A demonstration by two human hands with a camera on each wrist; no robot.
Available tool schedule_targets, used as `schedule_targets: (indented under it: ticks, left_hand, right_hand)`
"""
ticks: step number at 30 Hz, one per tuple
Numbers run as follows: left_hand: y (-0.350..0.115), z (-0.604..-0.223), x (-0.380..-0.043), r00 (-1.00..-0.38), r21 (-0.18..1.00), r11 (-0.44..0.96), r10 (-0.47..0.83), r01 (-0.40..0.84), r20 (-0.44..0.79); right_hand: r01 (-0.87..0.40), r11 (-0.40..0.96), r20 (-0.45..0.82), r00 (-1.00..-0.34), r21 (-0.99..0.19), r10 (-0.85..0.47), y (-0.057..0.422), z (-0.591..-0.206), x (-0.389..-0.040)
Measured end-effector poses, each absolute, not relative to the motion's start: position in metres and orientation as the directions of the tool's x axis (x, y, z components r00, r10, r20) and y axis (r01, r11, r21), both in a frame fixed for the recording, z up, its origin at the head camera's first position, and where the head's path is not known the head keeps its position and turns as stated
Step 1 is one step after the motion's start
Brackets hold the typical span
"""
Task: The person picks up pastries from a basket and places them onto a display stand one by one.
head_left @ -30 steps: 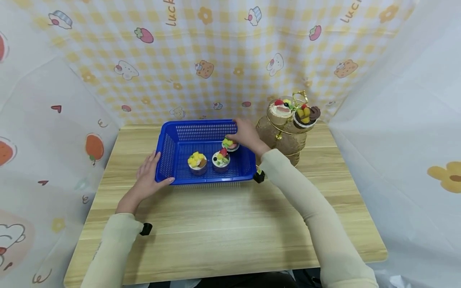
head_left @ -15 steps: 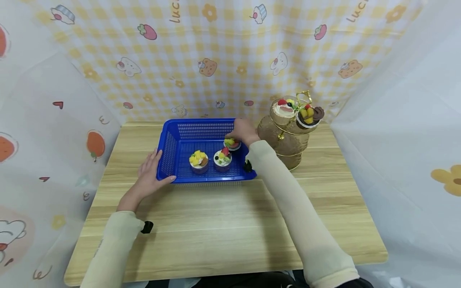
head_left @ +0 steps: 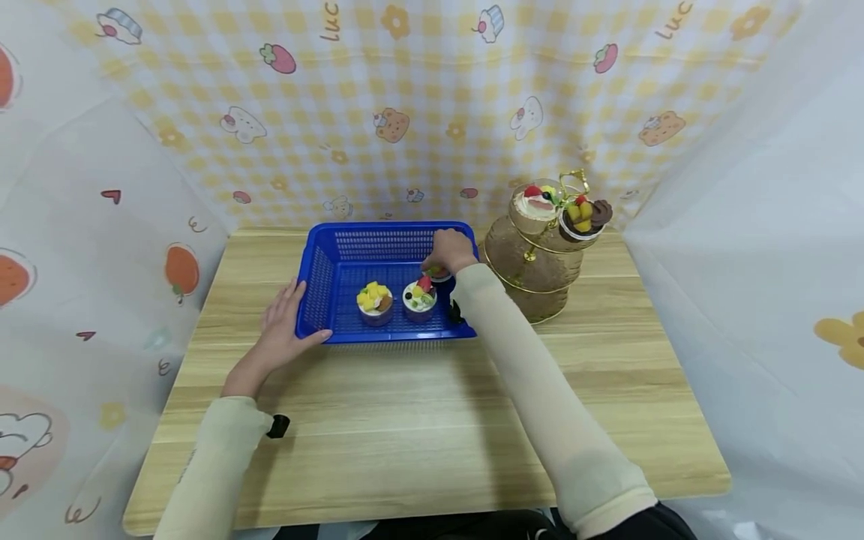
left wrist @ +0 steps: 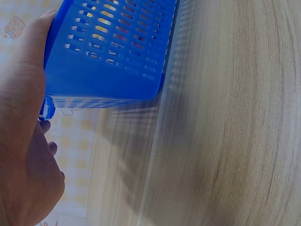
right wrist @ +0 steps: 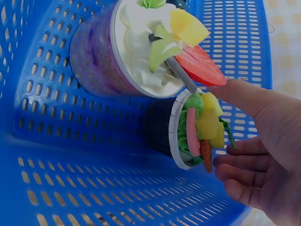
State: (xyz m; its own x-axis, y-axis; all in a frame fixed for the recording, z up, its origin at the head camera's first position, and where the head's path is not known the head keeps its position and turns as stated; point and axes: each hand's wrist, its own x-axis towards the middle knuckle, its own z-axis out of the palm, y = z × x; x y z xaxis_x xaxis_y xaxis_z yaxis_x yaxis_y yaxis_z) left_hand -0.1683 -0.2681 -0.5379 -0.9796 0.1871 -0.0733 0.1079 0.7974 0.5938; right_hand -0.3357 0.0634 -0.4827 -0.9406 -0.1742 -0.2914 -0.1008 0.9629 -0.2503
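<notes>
My left hand point(head_left: 282, 324) grips the front left corner of a blue plastic basket point(head_left: 388, 226), its thumb along the rim in the left wrist view. Inside stand a toy dessert cup with yellow fruit cubes point(head_left: 374, 297) and one with white cream and a strawberry slice point(right wrist: 96, 56). Farther right is a toy cupcake point(right wrist: 200, 122) with green cream and yellow pieces in a dark cup, mostly covered by my right hand point(head_left: 454, 251) in the head view. The right thumb and fingers spread around its topping, the thumb tip by the strawberry slice; firm contact is not visible.
A gold-trimmed tiered stand point(head_left: 533, 277) is just right of the basket. Its top tier bears a cream dessert cup point(head_left: 535, 202) and a dark cupcake with chocolate cream point(head_left: 583, 219). The wooden table point(head_left: 378, 435) reaches back to a checked curtain point(head_left: 324, 112).
My right hand has moved from the basket's right rim inward and down over the cupcake, its forearm swinging left. The left hand stays on the basket corner. The camera view has shifted slightly.
</notes>
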Motion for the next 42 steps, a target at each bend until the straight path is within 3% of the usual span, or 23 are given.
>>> schedule_targets:
  ticks: [9,19,30,42]
  left_hand:
    - [-0.267,-0.537,-0.168,-0.980,0.591,0.800,0.187,0.107,-0.074]
    - [-0.265,-0.538,-0.167,-0.978,0.599,0.794,0.189,0.100,-0.086]
    - [-0.266,-0.536,-0.167,-0.978,0.603,0.793,0.182,0.088,-0.097]
    - [-0.267,-0.536,-0.166,-0.979,0.611,0.786,0.185,0.093,-0.088]
  right_hand:
    - [-0.081,0.984,-0.343,-0.930,-0.156,-0.131,0.058,-0.487,-0.339]
    - [-0.103,0.983,-0.349,-0.925,-0.150,-0.150,0.059,-0.485,-0.326]
    - [-0.089,0.994,-0.398,-0.911,-0.065,-0.108,0.054,-0.495,-0.335]
    - [-0.136,0.990,-0.367,-0.920,-0.032,-0.139,0.056,-0.488,-0.330]
